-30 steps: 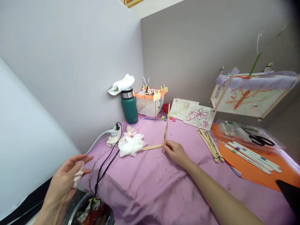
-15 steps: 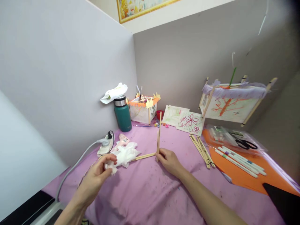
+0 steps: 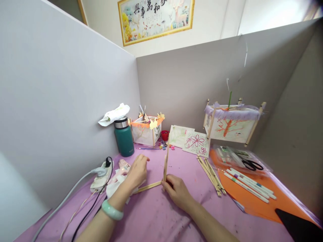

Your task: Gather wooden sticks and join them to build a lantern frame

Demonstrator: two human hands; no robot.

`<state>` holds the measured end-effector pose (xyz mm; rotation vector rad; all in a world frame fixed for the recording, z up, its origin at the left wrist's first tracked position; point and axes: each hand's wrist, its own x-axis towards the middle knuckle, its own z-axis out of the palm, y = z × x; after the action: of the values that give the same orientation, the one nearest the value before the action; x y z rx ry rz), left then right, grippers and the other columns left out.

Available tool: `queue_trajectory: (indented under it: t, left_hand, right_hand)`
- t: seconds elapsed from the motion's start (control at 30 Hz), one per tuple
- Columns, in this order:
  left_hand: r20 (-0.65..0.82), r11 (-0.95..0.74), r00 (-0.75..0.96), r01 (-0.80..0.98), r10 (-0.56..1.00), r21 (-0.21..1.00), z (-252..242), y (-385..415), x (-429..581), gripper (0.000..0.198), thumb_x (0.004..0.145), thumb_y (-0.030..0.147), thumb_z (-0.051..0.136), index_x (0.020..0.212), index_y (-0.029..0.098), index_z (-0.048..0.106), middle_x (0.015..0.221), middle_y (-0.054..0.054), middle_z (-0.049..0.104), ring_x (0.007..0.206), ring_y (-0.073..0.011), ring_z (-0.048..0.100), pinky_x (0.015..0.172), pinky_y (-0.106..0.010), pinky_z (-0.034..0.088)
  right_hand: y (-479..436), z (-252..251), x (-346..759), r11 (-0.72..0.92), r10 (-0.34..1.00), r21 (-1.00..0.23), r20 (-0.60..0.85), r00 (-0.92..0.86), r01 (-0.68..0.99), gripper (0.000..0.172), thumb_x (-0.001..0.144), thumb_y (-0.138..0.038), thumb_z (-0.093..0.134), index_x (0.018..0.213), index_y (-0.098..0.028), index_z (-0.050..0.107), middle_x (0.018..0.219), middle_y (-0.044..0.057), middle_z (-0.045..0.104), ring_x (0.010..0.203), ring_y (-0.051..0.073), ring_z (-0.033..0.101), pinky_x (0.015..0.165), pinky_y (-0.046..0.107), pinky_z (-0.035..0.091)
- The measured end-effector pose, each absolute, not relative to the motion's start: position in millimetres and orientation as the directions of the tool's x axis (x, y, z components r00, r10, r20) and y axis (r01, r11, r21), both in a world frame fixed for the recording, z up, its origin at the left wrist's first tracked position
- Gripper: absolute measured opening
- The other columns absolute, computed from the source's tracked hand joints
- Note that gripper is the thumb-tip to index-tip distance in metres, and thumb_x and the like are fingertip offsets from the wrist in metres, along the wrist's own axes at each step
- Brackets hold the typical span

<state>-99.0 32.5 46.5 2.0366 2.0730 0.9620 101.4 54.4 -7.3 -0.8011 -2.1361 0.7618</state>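
My right hand [image 3: 178, 191] is closed around the lower end of a frame of light wooden sticks [image 3: 166, 166], fingers pinching near the corner. One long stick stands nearly upright there, and a pair of sticks [image 3: 150, 186] lies leftward along the cloth. My left hand [image 3: 138, 170], a pale green bangle on its wrist, hovers over the table left of the sticks. Its fingers reach forward, loosely bent, with nothing visible in them. Beneath that wrist lies crumpled white tissue [image 3: 113, 188], partly covered, beside a pink glue gun [image 3: 124, 165].
Behind stand a green bottle [image 3: 124, 139], a paper-sided box [image 3: 143, 133] and a small red cup [image 3: 165, 135]. To the right are bundled sticks [image 3: 210, 174], white markers [image 3: 249, 185], scissors [image 3: 252, 164] and a hanging lantern [image 3: 230, 127]. Cables run from a power strip [image 3: 101, 176] at left.
My left hand has moved forward and right, away from the tissue's near edge. The right hand keeps its hold on the sticks. The view has tilted upward.
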Motion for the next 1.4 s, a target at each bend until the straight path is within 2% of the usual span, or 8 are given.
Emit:
queue_trajectory:
  t: [0.2, 0.33, 0.5, 0.63, 0.83, 1.07, 1.23, 1.4]
  left_hand:
    - [0.356, -0.128, -0.029, 0.903, 0.934, 0.411, 41.4, 44.2, -95.1, 0.042, 0.077, 0.013, 0.053, 0.118, 0.014, 0.060, 0.136, -0.017, 0.050, 0.134, -0.0361, 0.031, 0.108, -0.059, 0.022]
    - [0.411, -0.223, 0.025, 0.869, 0.911, 0.441, 52.0, 38.2, -81.5, 0.045, 0.084, 0.010, 0.041, 0.127, 0.018, 0.052, 0.128, -0.007, 0.059, 0.118, -0.0165, 0.054, 0.099, -0.031, 0.045]
    - [0.462, -0.225, 0.018, 0.889, 0.887, 0.398, 32.3, 16.9, -67.9, 0.035, 0.082, 0.005, 0.040, 0.107, 0.012, 0.064, 0.100, -0.012, 0.071, 0.092, -0.0221, 0.067, 0.102, -0.047, 0.043]
    - [0.562, -0.354, 0.192, 0.915, 0.804, 0.194, 12.2, 2.0, -52.2, 0.043, 0.081, 0.002, 0.041, 0.120, 0.014, 0.058, 0.132, -0.017, 0.054, 0.111, -0.0247, 0.060, 0.092, -0.039, 0.052]
    - [0.679, -0.435, 0.376, 0.896, 0.631, -0.093, 6.5, -2.5, -48.7, 0.047, 0.087, 0.011, 0.044, 0.134, 0.014, 0.045, 0.127, -0.012, 0.059, 0.122, -0.0256, 0.051, 0.113, -0.059, -0.002]
    - [0.624, -0.429, 0.306, 0.902, 0.719, 0.052, -7.5, -4.0, -61.1, 0.065, 0.085, -0.001, 0.040, 0.145, 0.023, 0.028, 0.142, -0.010, 0.044, 0.124, -0.0181, 0.050, 0.096, -0.022, 0.047]
    - [0.642, -0.571, 0.427, 0.821, 0.637, 0.021, -0.2, 2.0, -66.0, 0.063, 0.078, -0.003, 0.042, 0.140, 0.008, 0.034, 0.127, -0.016, 0.058, 0.119, -0.0230, 0.053, 0.113, -0.051, 0.026]
    - [0.696, -0.213, 0.119, 0.976, 0.708, 0.049, 23.8, 13.8, -82.7, 0.028, 0.085, 0.013, 0.051, 0.112, 0.016, 0.059, 0.115, -0.012, 0.063, 0.105, -0.0287, 0.057, 0.095, -0.053, 0.042]
  right_hand:
    - [54.7, -7.8, 100.3, 0.615, 0.741, -0.714, 0.379, -0.554, 0.334, 0.023, 0.088, -0.026, 0.049, 0.067, -0.018, 0.051, 0.066, -0.001, 0.058, 0.061, 0.012, 0.051, 0.061, 0.023, 0.034]
    - [55.5, -7.8, 100.0, 0.608, 0.745, -0.733, 0.391, -0.541, 0.307, 0.022, 0.090, -0.027, 0.047, 0.071, -0.018, 0.053, 0.069, 0.000, 0.058, 0.064, 0.012, 0.052, 0.062, 0.023, 0.036]
    - [57.6, -7.6, 100.6, 0.613, 0.763, -0.732, 0.451, -0.463, 0.298, 0.022, 0.092, -0.027, 0.045, 0.075, -0.018, 0.056, 0.073, 0.002, 0.058, 0.068, 0.014, 0.054, 0.065, 0.024, 0.038]
    - [58.9, -8.7, 102.6, 0.575, 0.789, -0.767, 0.428, -0.442, 0.284, 0.023, 0.092, -0.028, 0.043, 0.073, -0.018, 0.053, 0.070, 0.002, 0.056, 0.065, 0.014, 0.053, 0.062, 0.024, 0.039]
    - [58.9, -12.0, 103.6, 0.498, 0.828, -0.831, 0.372, -0.419, 0.248, 0.021, 0.092, -0.028, 0.042, 0.076, -0.019, 0.053, 0.072, 0.002, 0.057, 0.067, 0.014, 0.055, 0.063, 0.024, 0.041]
    - [62.7, -10.0, 94.3, 0.504, 0.836, -0.824, 0.391, -0.385, 0.257, 0.021, 0.091, -0.026, 0.042, 0.074, -0.019, 0.052, 0.071, 0.002, 0.058, 0.063, 0.012, 0.053, 0.060, 0.023, 0.037]
    - [64.2, -4.2, 94.7, 0.484, 0.855, -0.813, 0.361, -0.373, 0.322, 0.020, 0.090, -0.026, 0.047, 0.072, -0.019, 0.051, 0.070, 0.000, 0.055, 0.064, 0.012, 0.050, 0.061, 0.023, 0.035]
    - [66.5, -5.2, 96.2, 0.462, 0.869, -0.825, 0.349, -0.351, 0.326, 0.026, 0.089, -0.028, 0.047, 0.064, -0.018, 0.049, 0.062, -0.002, 0.052, 0.059, 0.011, 0.048, 0.058, 0.023, 0.033]
